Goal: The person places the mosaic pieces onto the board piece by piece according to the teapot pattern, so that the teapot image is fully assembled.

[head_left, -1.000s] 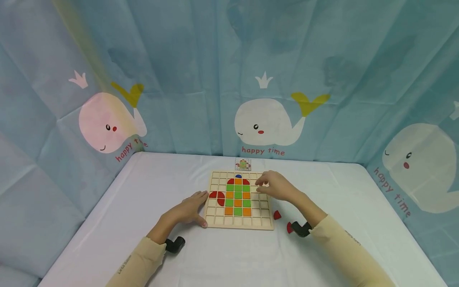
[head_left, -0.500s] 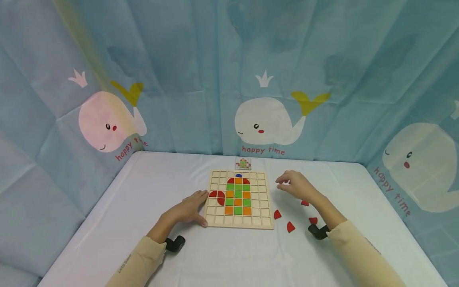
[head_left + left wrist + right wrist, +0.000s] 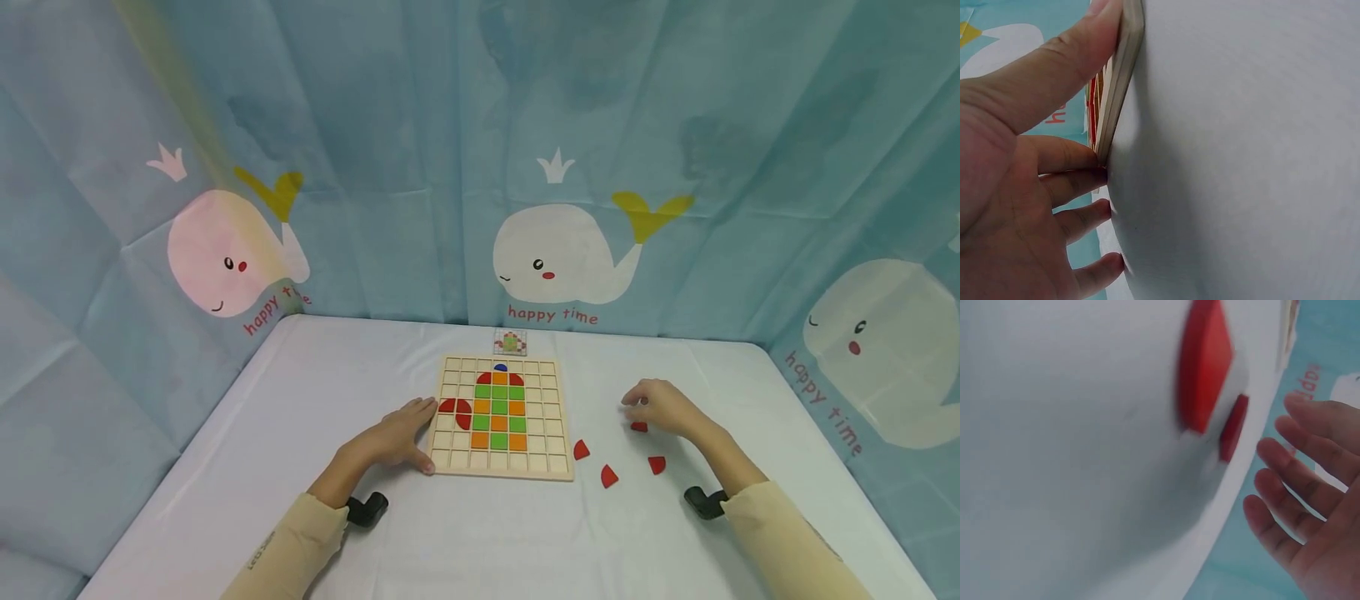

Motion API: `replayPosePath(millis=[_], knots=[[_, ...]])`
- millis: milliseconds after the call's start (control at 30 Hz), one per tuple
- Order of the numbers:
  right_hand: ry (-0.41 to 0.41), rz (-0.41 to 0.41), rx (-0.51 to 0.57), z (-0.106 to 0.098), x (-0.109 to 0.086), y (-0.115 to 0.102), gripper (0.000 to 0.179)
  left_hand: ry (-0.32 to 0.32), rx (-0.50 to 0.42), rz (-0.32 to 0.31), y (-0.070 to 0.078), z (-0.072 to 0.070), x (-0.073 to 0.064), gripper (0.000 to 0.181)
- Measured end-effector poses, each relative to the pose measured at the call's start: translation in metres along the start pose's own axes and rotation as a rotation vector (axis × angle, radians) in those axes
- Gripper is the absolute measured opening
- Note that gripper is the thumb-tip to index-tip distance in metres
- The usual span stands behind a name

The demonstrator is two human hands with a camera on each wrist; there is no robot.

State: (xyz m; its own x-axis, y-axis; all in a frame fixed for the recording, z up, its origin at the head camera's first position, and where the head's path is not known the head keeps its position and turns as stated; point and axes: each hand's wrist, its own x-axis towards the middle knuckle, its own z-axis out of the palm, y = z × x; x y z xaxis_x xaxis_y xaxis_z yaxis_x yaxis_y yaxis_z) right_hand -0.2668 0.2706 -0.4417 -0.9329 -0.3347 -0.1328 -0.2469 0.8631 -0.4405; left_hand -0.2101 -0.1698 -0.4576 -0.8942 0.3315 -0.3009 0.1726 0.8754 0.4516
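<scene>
My left hand [image 3: 397, 435] rests against the left side of a square wooden grid board [image 3: 549, 477], thumb at its near corner. In the left wrist view, its thumb and nearly straight fingers touch the board's edge [image 3: 1124, 78]. Seated in the grid are green, orange and red pieces, with a blue half-round piece [image 3: 500, 367] at the top. My right hand [image 3: 666, 408] hovers with loosely bent fingers over a red quarter-circle piece [image 3: 638, 427], partly hidden under it. The right wrist view shows no piece in this hand, with a red piece [image 3: 1207, 369] close by.
More red quarter-circle pieces lie right of the board, among them one near its edge [image 3: 581, 450], a nearer one [image 3: 609, 476] and one by the right wrist [image 3: 656, 465]. A small pattern card [image 3: 510, 342] lies behind the board. A blue whale-print curtain [image 3: 420, 250] surrounds the white table [image 3: 480, 542].
My right hand has withdrawn from the board's upper right and moved right and toward me, over the loose red pieces. The left hand stays at the board's edge.
</scene>
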Motion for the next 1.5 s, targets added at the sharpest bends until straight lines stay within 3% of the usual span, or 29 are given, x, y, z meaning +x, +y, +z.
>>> replayPosePath(millis=[267, 600, 1500], knots=[[-0.046, 0.029, 0.007, 0.001, -0.013, 0.010, 0.022, -0.005, -0.008, -0.007, 0.000, 0.000, 0.000, 0.108], [-0.036, 0.031, -0.003, 0.004, -0.022, 0.013, 0.020, -0.003, -0.012, -0.006, -0.002, 0.002, 0.003, 0.109], [-0.002, 0.000, -0.082, 0.009, -0.022, 0.009, 0.021, -0.003, -0.005, -0.007, -0.002, 0.002, 0.003, 0.109]])
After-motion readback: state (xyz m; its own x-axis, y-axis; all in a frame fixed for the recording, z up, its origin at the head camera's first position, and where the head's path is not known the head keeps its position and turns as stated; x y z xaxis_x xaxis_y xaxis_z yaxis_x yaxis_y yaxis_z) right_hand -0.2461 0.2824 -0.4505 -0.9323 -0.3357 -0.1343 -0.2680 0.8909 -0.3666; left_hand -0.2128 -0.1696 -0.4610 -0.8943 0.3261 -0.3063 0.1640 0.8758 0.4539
